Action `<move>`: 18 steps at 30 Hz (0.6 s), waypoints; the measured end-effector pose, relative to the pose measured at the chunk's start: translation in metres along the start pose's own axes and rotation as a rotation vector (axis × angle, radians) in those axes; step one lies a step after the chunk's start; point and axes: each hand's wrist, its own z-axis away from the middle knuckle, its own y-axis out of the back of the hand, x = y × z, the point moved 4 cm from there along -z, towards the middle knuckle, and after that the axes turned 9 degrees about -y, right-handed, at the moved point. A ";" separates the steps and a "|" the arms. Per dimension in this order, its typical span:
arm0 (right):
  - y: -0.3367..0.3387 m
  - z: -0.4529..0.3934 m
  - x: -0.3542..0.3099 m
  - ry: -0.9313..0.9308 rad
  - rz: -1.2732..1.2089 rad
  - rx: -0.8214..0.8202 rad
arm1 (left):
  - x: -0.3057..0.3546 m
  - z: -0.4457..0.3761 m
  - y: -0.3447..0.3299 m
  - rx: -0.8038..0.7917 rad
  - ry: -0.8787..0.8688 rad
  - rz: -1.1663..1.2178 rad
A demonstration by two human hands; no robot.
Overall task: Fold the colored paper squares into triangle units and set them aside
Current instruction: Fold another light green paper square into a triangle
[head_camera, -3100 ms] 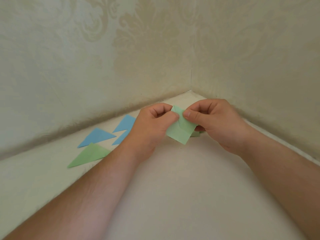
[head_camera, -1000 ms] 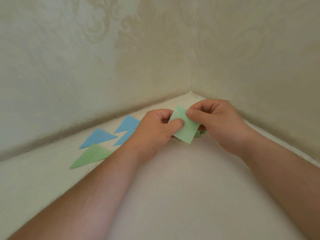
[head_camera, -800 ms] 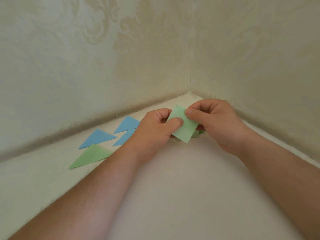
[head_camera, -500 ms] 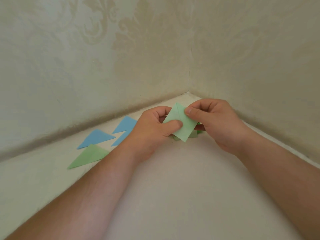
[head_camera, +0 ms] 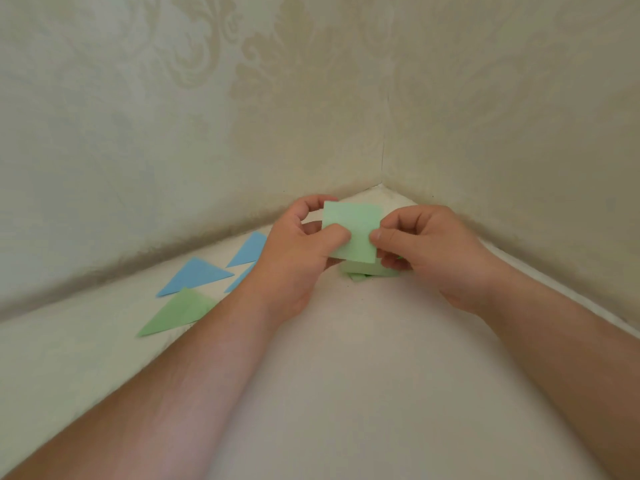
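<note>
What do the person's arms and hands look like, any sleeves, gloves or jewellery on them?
Both forearms are bare right up to the frame edge, with no sleeves showing. The left hand and right hand wear no gloves; no rings, watch or bracelet are visible. The nails look short and unpainted.

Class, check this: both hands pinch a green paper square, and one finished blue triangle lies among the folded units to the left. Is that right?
Not quite. The head view shows the green triangle, not a blue one, as the only one of its colour; several blue triangles lie there. Left hand and right hand do pinch the green paper square.

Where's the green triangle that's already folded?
In the head view the green triangle lies flat on the surface at left, just outside the left forearm, with the blue triangles right behind it toward the wall.
</note>
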 end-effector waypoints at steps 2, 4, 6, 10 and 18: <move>-0.003 0.002 0.001 -0.012 0.050 -0.048 | 0.002 -0.001 0.002 0.018 -0.004 0.030; -0.003 0.002 0.000 0.001 0.034 -0.042 | 0.003 -0.002 0.003 0.032 -0.026 0.019; 0.000 0.001 -0.002 0.019 -0.015 0.007 | 0.003 -0.002 0.005 0.047 -0.051 -0.010; 0.007 0.002 -0.007 0.140 0.012 0.091 | 0.004 -0.002 0.005 0.073 -0.082 -0.007; 0.000 0.004 -0.004 0.341 0.284 0.064 | 0.004 0.001 0.000 0.007 -0.033 0.056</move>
